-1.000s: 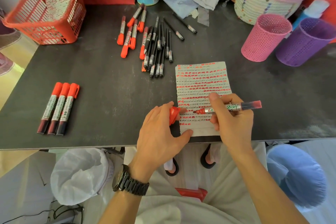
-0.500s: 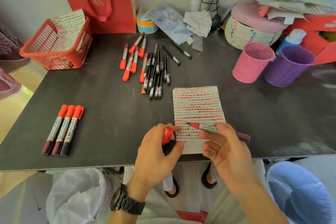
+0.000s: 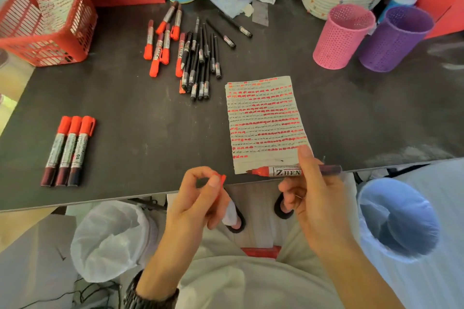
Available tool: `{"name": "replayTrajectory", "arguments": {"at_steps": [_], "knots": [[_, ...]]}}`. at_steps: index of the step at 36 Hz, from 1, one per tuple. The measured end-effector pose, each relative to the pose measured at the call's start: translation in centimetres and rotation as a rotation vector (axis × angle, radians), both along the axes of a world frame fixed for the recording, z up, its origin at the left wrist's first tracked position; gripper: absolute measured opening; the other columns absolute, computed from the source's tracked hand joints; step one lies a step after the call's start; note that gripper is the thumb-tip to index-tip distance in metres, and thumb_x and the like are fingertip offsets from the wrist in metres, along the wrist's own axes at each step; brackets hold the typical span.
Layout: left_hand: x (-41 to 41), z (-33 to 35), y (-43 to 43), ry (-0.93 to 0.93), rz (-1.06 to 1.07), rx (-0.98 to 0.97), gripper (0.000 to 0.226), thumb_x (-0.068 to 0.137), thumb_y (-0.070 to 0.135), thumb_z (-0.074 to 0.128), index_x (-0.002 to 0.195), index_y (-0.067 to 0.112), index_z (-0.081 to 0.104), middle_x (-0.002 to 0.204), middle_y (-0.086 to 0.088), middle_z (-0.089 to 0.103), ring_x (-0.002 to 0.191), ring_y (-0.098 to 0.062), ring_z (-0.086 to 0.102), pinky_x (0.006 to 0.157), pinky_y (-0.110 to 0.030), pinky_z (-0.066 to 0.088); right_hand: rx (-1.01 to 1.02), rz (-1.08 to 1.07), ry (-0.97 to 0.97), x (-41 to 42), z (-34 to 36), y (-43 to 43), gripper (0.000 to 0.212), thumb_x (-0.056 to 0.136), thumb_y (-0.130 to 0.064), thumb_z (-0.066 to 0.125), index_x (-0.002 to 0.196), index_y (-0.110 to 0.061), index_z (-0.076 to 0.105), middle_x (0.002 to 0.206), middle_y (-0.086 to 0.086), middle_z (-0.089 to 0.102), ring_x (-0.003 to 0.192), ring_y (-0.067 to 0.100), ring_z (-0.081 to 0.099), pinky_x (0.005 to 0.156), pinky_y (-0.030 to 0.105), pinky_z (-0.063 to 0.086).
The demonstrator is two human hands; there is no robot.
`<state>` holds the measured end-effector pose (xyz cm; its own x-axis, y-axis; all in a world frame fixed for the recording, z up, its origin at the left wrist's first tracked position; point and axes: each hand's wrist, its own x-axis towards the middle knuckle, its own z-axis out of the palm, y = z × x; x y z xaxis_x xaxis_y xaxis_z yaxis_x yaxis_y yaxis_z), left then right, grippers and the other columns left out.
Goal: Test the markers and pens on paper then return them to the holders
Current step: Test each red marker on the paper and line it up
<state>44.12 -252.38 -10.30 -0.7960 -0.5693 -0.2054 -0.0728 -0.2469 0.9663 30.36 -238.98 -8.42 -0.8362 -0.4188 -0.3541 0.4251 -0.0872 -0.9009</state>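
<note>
An uncapped red marker (image 3: 293, 171) is held level in the right hand (image 3: 316, 198), closed round its barrel, with the tip pointed left over the near edge of the paper (image 3: 266, 123); its red cap (image 3: 221, 182) is pinched between thumb and fingers of the left hand (image 3: 198, 203) at the front edge of the dark surface (image 3: 140, 133). Three capped red markers (image 3: 67, 150) are laid side by side at the left, and a loose heap of red markers and black pens (image 3: 193, 55) is found behind the paper. A pink holder (image 3: 344, 36) and a purple holder (image 3: 396, 37) are stood upright, touching, at the far right.
</note>
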Motion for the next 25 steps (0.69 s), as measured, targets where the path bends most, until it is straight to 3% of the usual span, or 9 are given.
{"name": "replayTrajectory", "arguments": {"at_steps": [4, 10, 16, 19, 25], "knots": [[0.4, -0.6, 1.0, -0.046, 0.0, 0.051, 0.032, 0.092, 0.047, 0.057, 0.091, 0.015, 0.057, 0.059, -0.004, 0.05, 0.053, -0.015, 0.038, 0.052, -0.016, 0.037, 0.033, 0.005, 0.058, 0.9, -0.2, 0.4, 0.032, 0.09, -0.055, 0.062, 0.098, -0.029, 0.078, 0.069, 0.012, 0.071, 0.051, 0.015, 0.06, 0.043, 0.023, 0.046], [0.0, -0.9, 1.7, -0.094, 0.034, 0.085, 0.029, 0.098, 0.036, 0.055, 0.084, 0.011, 0.055, 0.058, -0.009, 0.045, 0.051, -0.015, 0.037, 0.052, -0.015, 0.04, 0.087, 0.001, 0.079, 1.5, -0.6, 0.9, 0.031, 0.082, -0.058, 0.065, 0.09, -0.03, 0.078, 0.059, 0.009, 0.068, 0.049, 0.018, 0.061, 0.043, 0.022, 0.045], [-0.7, -0.1, 1.9, -0.131, -0.006, 0.025, 0.032, 0.101, 0.034, 0.046, 0.077, 0.013, 0.05, 0.053, -0.006, 0.049, 0.05, -0.015, 0.036, 0.049, -0.02, 0.034, 0.113, 0.019, 0.097, 1.7, -1.1, 0.8, 0.021, 0.085, -0.051, 0.068, 0.087, -0.032, 0.077, 0.058, 0.009, 0.068, 0.047, 0.018, 0.061, 0.041, 0.022, 0.046], [-0.9, -0.2, 2.0, -0.151, -0.006, 0.003, 0.033, 0.105, 0.027, 0.043, 0.077, 0.01, 0.048, 0.049, -0.007, 0.048, 0.045, -0.012, 0.037, 0.047, -0.017, 0.032, 0.144, 0.044, 0.09, 1.9, -1.6, 0.8, 0.033, 0.077, -0.058, 0.068, 0.077, -0.026, 0.074, 0.058, 0.01, 0.069, 0.046, 0.017, 0.062, 0.042, 0.022, 0.047], [-0.9, -1.1, 2.3, -0.212, -0.055, -0.122, 0.032, 0.105, 0.027, 0.044, 0.084, 0.009, 0.06, 0.048, -0.005, 0.053, 0.042, -0.007, 0.043, 0.048, -0.012, 0.035, 0.148, 0.156, 0.107, 2.9, -2.4, 1.0, 0.031, 0.081, -0.052, 0.069, 0.067, -0.024, 0.07, 0.058, 0.011, 0.069, 0.044, 0.015, 0.062, 0.043, 0.021, 0.048]]}}
